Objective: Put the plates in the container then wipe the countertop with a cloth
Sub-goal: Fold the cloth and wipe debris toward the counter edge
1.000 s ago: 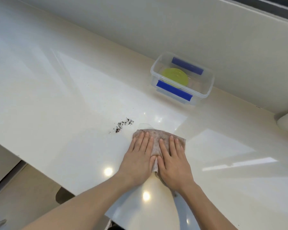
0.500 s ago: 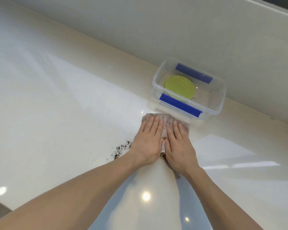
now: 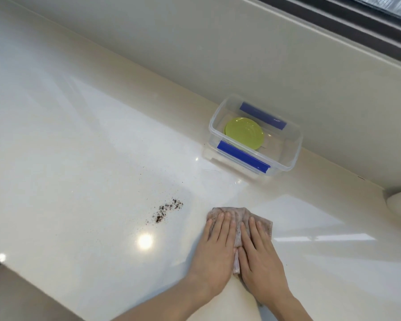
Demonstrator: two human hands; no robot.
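With green plates (image 3: 244, 133) boxed, left hand (image 3: 214, 247) and right hand (image 3: 259, 253) pressed flat, side by side, on the cloth (image 3: 239, 216); crumbs (image 3: 166, 210) to their left likely needed sweeping next.

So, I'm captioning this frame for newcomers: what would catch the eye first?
Two bare hands, left hand and right hand, pressed flat side by side on a crumpled pinkish-grey cloth near the glossy white countertop's front edge. Left of the cloth lies a scatter of dark crumbs. Beyond stands a clear plastic container with blue clips, holding a lime-green round plate.
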